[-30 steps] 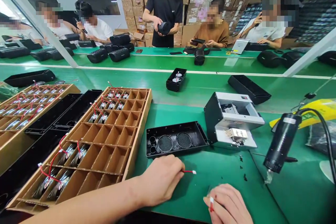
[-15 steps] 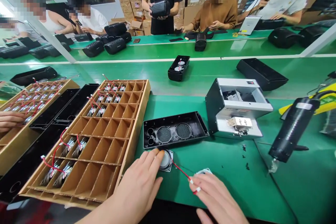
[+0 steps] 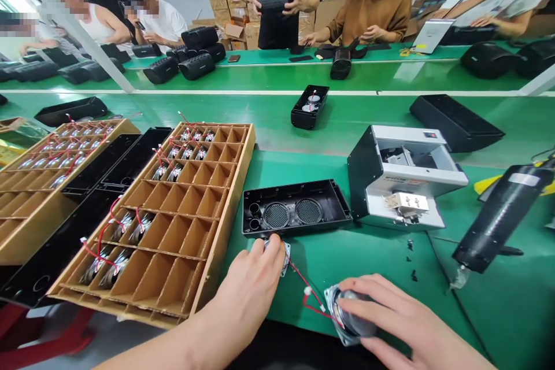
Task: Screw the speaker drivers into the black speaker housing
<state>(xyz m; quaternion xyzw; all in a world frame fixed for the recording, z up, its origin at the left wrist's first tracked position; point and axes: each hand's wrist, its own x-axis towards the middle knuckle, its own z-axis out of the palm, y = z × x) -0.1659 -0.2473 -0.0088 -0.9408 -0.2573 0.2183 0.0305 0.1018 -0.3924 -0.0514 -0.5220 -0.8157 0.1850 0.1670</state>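
Observation:
My left hand (image 3: 255, 283) has its fingers curled over one speaker driver (image 3: 287, 255), with only its metal frame corner showing beside them. In my right hand (image 3: 390, 312) a second speaker driver (image 3: 340, 321) is tilted on its side near the table's front edge, its round magnet side under my fingers. Red wires (image 3: 318, 307) with small white connectors run between the two drivers. Just beyond my left hand lies an open black speaker housing (image 3: 297, 221), with two round mesh grilles and two small round holes inside.
At left stands a cardboard divider box (image 3: 173, 208) holding several drivers. A white and black screw feeder (image 3: 407, 185) is at right, near a hanging electric screwdriver (image 3: 503, 214) and loose screws (image 3: 411, 257). Another housing (image 3: 310, 107) sits on the green conveyor. Co-workers sit or stand across.
My right hand has taken hold of the second driver and tipped it up. My left fingers have curled round the first driver. The view has shifted slightly.

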